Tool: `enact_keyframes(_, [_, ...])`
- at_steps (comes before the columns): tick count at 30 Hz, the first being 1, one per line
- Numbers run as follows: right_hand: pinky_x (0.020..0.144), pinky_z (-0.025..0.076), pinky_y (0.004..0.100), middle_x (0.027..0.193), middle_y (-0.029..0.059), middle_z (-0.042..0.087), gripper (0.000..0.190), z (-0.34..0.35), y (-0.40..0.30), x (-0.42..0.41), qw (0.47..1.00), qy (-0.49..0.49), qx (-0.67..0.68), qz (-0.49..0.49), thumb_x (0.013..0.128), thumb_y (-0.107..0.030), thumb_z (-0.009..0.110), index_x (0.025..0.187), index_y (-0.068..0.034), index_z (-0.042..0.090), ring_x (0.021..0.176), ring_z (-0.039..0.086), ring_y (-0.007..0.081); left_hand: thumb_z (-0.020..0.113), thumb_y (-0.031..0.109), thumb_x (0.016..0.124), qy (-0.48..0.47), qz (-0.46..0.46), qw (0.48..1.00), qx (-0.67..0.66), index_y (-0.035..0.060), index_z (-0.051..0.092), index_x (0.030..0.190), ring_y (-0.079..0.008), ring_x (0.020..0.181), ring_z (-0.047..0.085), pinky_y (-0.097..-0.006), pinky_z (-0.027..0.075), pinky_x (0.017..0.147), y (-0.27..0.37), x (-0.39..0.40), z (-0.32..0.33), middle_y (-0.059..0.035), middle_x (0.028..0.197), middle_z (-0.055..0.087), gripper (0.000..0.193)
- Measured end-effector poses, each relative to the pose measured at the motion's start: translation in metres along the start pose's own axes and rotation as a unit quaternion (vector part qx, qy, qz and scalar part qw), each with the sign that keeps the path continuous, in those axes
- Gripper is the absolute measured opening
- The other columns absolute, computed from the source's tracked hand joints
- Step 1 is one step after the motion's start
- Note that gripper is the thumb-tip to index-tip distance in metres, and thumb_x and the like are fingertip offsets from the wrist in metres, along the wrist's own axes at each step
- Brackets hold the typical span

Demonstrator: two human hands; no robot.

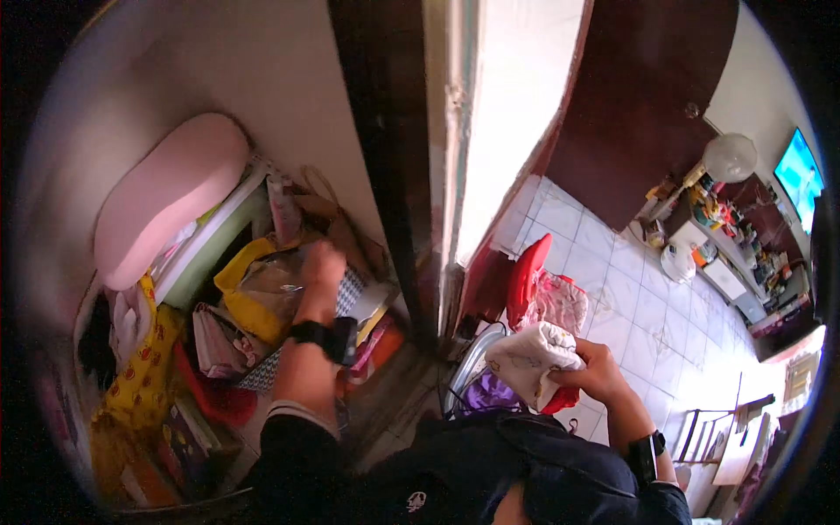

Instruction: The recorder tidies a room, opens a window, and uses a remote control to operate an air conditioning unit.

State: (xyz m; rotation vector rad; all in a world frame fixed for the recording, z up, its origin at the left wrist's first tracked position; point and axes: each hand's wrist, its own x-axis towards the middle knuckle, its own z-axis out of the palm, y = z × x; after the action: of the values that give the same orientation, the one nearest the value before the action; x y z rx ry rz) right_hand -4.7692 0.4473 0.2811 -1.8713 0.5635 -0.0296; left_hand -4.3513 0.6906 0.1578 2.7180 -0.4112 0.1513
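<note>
My right hand point(594, 371) grips a folded white printed cloth point(535, 357) between thumb and fingers. Below and behind that cloth lie a purple cloth point(492, 394) and a round metal tray or basin point(469, 367). My left hand point(323, 262) reaches over a yellow-edged bag with a clear panel point(269, 285), its fingers blurred, so whether it holds anything cannot be told. A houndstooth-patterned item point(349, 292) lies beneath the left wrist. Nearby is a pink pouch point(220, 344). A yellow patterned cloth point(141, 371) hangs farther left.
A long pink rounded object point(174, 197) rests atop the piled items at left. A dark post and a bright door edge point(453, 164) stand between my hands. Red and pink cloth items point(558, 302) lie beyond the right hand. A lit screen point(799, 174) is at far right.
</note>
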Motion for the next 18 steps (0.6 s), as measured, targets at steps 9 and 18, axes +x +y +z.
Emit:
enact_keyframes(9, [0.073,0.044,0.026,0.086,0.0029,0.061,0.042,-0.001,0.009,-0.007,0.999,-0.001,0.011,-0.038,0.062,-0.012,0.07,0.101,-0.004,0.057,0.08,0.054,0.0091,0.055,0.022,0.069,0.004,0.003,0.998,0.068,0.0023,0.062,0.081,-0.0357,0.081,0.057,-0.0415,0.043,0.075,0.032,-0.038,-0.005,-0.0194,0.082,0.06,0.024])
enact_keyframes(18, [0.071,0.043,0.0261,0.085,0.0031,0.059,0.035,-0.004,-0.005,0.006,0.999,-0.041,0.004,-0.012,0.065,-0.014,0.068,0.095,-0.001,0.057,0.078,0.052,0.0093,0.065,0.04,0.068,-0.27,0.02,0.732,-0.625,0.0038,0.014,0.132,-0.0212,0.104,0.046,-0.0343,0.039,0.084,0.106,-0.162,-0.056,-0.0156,0.123,0.039,0.089])
